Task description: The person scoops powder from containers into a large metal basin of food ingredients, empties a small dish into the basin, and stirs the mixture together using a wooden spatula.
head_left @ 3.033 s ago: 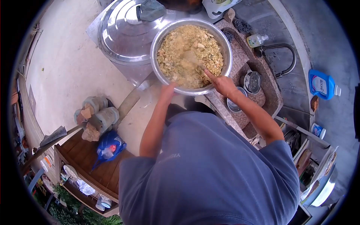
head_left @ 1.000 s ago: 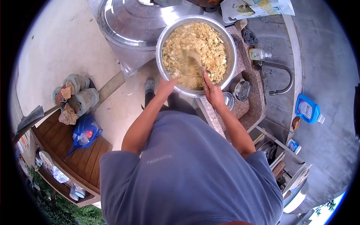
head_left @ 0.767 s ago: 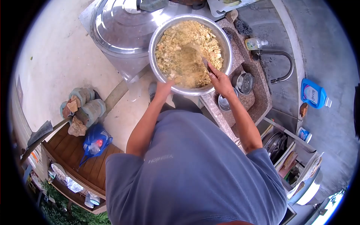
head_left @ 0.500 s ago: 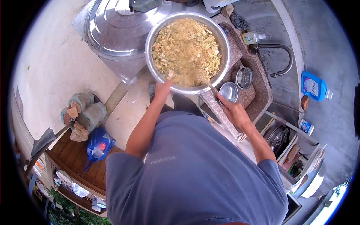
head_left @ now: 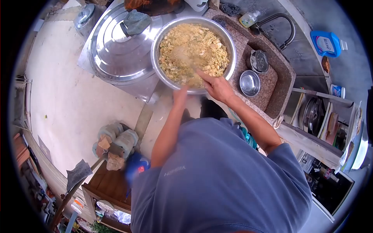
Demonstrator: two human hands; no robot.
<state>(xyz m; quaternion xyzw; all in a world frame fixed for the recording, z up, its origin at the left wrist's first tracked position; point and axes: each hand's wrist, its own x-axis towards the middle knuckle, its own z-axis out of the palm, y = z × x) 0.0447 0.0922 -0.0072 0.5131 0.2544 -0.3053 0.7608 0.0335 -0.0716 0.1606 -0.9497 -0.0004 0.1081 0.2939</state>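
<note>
A wide metal basin (head_left: pixel 154 58) full of a yellowish, crumbly food mixture (head_left: pixel 210 50) stands at the top centre. At its near left rim is my left hand (head_left: pixel 181 94), closed on the edge and somewhat blurred. My right hand (head_left: pixel 218 87) reaches over the near right rim, its fingers closed round the handle of a stirring tool. The tool's head is blurred within the food. Left of the basin lies a large round metal lid (head_left: pixel 116 50) with a grey cloth (head_left: pixel 136 23) on top.
On the right, a stone sink (head_left: pixel 285 83) holds a metal bowl (head_left: pixel 250 83) and a lidded pot (head_left: pixel 258 61), under a curved faucet (head_left: pixel 289 25). A blue bottle (head_left: pixel 326 43) lies beyond. Stones and rolled objects (head_left: pixel 116 143) sit lower left, by a wooden bench (head_left: pixel 107 180).
The view has shifted and turned. My right hand has moved from outside the near right rim back over the basin, bringing the tool toward the middle of the food. My left hand remains at the rim.
</note>
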